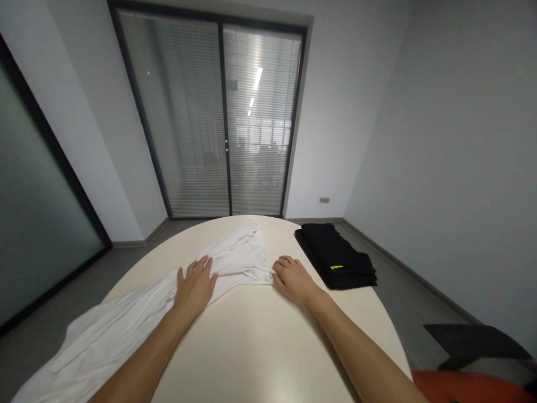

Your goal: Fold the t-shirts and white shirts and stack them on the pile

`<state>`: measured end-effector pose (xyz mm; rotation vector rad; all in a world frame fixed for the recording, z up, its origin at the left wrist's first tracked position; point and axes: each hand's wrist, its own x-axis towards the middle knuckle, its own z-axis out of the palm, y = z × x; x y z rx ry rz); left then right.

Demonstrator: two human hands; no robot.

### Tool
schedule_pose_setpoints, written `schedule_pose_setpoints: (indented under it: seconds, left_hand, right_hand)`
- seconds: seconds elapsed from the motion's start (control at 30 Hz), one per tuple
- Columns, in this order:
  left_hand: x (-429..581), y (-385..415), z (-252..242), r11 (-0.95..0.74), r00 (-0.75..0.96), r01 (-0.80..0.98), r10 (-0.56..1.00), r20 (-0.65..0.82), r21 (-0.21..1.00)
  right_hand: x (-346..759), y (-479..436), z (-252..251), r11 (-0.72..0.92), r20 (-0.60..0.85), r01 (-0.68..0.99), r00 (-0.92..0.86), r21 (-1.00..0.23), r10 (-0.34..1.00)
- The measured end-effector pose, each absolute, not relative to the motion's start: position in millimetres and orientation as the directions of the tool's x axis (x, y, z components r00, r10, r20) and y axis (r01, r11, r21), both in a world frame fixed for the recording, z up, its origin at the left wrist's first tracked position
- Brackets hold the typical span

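A long, wrinkled white garment [239, 251] lies across the table from the far middle to the near left; its exact kind cannot be made out. On its middle part rests my left hand [196, 282], palm down with the fingers spread. My right hand [291, 277] is closed on the garment's right-hand edge, pinching a narrow bit of cloth between thumb and fingers. The cloth between my two hands looks pulled fairly straight along its near edge. Part of the garment is hidden beneath my left hand and forearm.
A stack of folded black clothing [335, 252] with a small yellow mark sits at the right edge of the round cream table [251, 347]. An orange and black chair [465, 364] stands at the lower right. Beyond the table is a glass partition with blinds [188, 140].
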<state>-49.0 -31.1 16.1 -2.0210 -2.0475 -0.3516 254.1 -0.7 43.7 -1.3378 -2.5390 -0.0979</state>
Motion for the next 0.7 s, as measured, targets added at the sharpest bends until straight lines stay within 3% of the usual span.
schedule_pose_setpoints:
  seconds: [0.17, 0.33, 0.5, 0.7]
  left_hand:
    - [-55, -31, 30, 0.066, -0.066, 0.998, 0.959, 0.274, 0.007]
    - [-57, -32, 36, 0.021, -0.030, 0.999, 0.970, 0.240, 0.041]
    - [-62, -29, 27, 0.114, -0.122, 0.992, 0.959, 0.257, 0.047]
    - [-76, -19, 24, 0.167, -0.171, 0.985, 0.959, 0.224, 0.038]
  right_hand:
    - [259, 4, 52, 0.310, 0.289, 0.948, -0.316, 0.066, 0.904]
    - [264, 3, 48, 0.055, 0.273, 0.994, -0.079, 0.092, 0.959]
    - [251, -6, 50, 0.154, 0.323, 0.987, -0.161, 0.049, 0.932]
    - [227, -24, 40, 0.455, 0.250, 0.854, -0.397, -0.251, 0.883]
